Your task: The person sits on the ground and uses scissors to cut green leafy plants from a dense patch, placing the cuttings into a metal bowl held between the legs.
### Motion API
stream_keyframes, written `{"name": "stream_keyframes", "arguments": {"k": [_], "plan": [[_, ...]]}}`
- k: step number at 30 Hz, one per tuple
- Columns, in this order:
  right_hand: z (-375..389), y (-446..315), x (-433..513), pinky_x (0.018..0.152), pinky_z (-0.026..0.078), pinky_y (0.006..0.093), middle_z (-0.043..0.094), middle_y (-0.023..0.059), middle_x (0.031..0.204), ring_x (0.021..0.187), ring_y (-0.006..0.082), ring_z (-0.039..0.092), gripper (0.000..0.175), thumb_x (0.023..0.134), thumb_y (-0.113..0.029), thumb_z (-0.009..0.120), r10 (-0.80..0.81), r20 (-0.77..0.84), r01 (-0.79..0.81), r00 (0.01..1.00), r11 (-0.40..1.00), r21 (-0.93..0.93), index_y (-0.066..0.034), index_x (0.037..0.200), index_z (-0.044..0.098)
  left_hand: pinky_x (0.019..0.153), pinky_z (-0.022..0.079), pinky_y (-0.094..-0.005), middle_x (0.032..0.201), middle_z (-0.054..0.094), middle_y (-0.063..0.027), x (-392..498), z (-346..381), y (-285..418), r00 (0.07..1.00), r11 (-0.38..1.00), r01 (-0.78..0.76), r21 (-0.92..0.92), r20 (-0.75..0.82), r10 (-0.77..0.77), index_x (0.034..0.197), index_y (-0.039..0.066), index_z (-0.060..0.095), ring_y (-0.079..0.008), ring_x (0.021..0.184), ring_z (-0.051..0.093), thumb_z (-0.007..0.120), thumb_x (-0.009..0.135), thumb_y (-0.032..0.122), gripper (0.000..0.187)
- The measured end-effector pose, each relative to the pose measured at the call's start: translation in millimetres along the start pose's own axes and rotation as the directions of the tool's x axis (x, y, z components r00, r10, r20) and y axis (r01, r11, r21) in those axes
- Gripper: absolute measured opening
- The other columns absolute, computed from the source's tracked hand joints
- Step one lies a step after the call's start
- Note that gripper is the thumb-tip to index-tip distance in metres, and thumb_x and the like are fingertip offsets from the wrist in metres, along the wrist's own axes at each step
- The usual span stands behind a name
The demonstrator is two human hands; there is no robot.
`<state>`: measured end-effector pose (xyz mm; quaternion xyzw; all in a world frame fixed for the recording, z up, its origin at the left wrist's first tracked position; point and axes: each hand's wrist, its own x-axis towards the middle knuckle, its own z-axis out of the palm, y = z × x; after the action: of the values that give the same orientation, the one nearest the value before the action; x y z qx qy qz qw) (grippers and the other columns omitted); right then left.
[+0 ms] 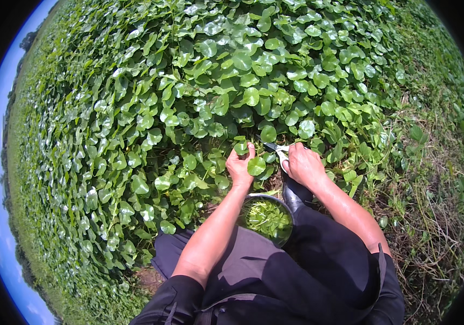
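My left hand [241, 164] is closed around the stems of a few round green leaves [256, 165] in front of me. Just right of it, my right hand [304, 162] grips the white handles of a pair of scissors [281, 149]. Their dark blades point up and left into the plants, close to the stems by my left fingers. Whether the blades touch a stem cannot be told. Below both hands, between my legs, a round metal bowl [287, 206] holds cut green leaves and pale stems [267, 219].
Dense round-leaved plants [199, 81] spread ahead and to the left. Dry stalks and grass [427, 211] cover the ground at right. A dark boot [295, 196] stands beside the bowl. Bare soil [148, 279] shows at lower left.
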<state>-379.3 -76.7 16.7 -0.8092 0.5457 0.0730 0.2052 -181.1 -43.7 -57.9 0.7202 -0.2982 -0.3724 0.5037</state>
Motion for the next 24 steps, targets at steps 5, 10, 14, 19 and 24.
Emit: {"name": "stream_keyframes", "arguments": {"k": [5,10,14,19,24], "plan": [[-6.0,1.2,1.9,0.079,0.061,0.0493,0.066,0.0224,0.105,0.090,0.0383,0.074,0.042,0.096,-0.034,0.066,-0.020,-0.001,0.020,1.000,1.000,-0.015,0.0053,0.113,0.063,0.072,0.054,-0.0267,0.085,0.076,0.0009,-0.1,-4.0,4.4,0.999,0.998,-0.047,-0.033,-0.018,0.046,0.098,0.003,0.078,-0.0052,0.075,0.063,0.080,0.096,0.018,0.016],[-10.8,4.6,-1.0,0.078,0.061,0.0504,0.066,0.0227,0.104,0.089,0.0393,0.074,0.036,0.096,-0.029,0.068,-0.073,-0.034,0.072,0.997,0.997,-0.028,0.0045,0.108,0.063,0.073,0.055,-0.0270,0.085,0.076,-0.0001,0.0,-4.0,4.6,0.999,1.000,-0.019,0.020,-0.026,0.020,0.098,0.003,0.078,-0.0058,0.075,0.064,0.080,0.096,0.018,0.015],[-1.2,7.9,6.6,0.080,0.061,0.0493,0.065,0.0215,0.106,0.094,0.0379,0.073,0.040,0.096,-0.032,0.071,-0.085,0.036,0.086,0.996,0.996,-0.027,0.0046,0.110,0.063,0.075,0.055,-0.0281,0.084,0.076,-0.0018,-1.8,1.0,7.7,0.995,0.995,-0.098,-0.013,-0.021,0.097,0.100,0.003,0.078,-0.0069,0.076,0.065,0.079,0.097,0.019,0.016],[-7.9,10.3,-9.0,0.084,0.059,0.0517,0.065,0.0203,0.104,0.097,0.0403,0.071,0.038,0.095,-0.032,0.072,-0.066,-0.029,0.068,0.997,0.995,0.076,0.0033,0.107,0.064,0.074,0.053,-0.0297,0.090,0.074,-0.0033,-12.4,-28.1,28.9,0.967,0.962,-0.240,-0.130,0.054,0.249,0.103,0.002,0.072,-0.0086,0.081,0.063,0.078,0.096,0.018,0.019],[-17.0,24.0,-49.5,0.089,0.056,0.0528,0.064,0.0200,0.107,0.099,0.0427,0.068,0.041,0.093,-0.035,0.074,0.065,-0.030,-0.057,0.997,0.973,0.225,0.0002,0.111,0.063,0.073,0.051,-0.0352,0.090,0.066,-0.0106,-66.2,-103.0,96.4,0.816,0.946,-0.321,-0.055,0.490,0.305,0.101,0.002,0.063,-0.0244,0.078,0.063,0.066,0.096,0.014,0.014]]}}
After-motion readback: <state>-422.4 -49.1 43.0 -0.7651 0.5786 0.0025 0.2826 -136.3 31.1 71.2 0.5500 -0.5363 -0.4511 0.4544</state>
